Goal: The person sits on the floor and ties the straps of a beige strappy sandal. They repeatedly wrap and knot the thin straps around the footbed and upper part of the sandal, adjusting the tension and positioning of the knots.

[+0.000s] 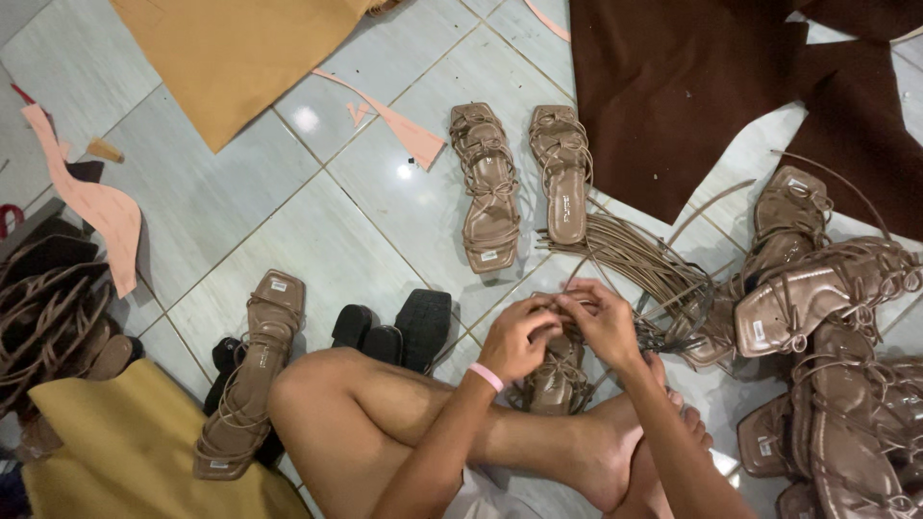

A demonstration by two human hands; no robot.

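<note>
Currently the person sits cross-legged on the grey tiled floor (240,231), both hands meeting over one taupe strappy sandal (558,377) that lies just in front of the shins, toe pointing back toward the body. Left hand (517,338) — fingers curled in, pinching the thin laces at the top of the sandal; a pink wristband (486,377) sits on that wrist. Right hand (604,321) — also curled, fingertips closed on the same laces, touching the left hand. Exactly which strap each finger has can't be made out.

Just right of the hands, a loose bundle of thin taupe cords (639,259) fans across the floor. Beyond the hands, a finished pair of sandals (524,183) lies side by side, soles down. Far right, a heap of the same sandals (836,336) stacked at mixed angles. Left of the knee, a single sandal (252,375) rests partly over a mustard-yellow sheet (125,452). Between that and the hands, black block heels (394,327) stand together.

Top right, dark brown material sheets (692,86); top left, a tan sheet (231,58). Pink offcuts (96,207) lie along the left side, with another cluster of cords and sandals (48,317) at the left edge.
</note>
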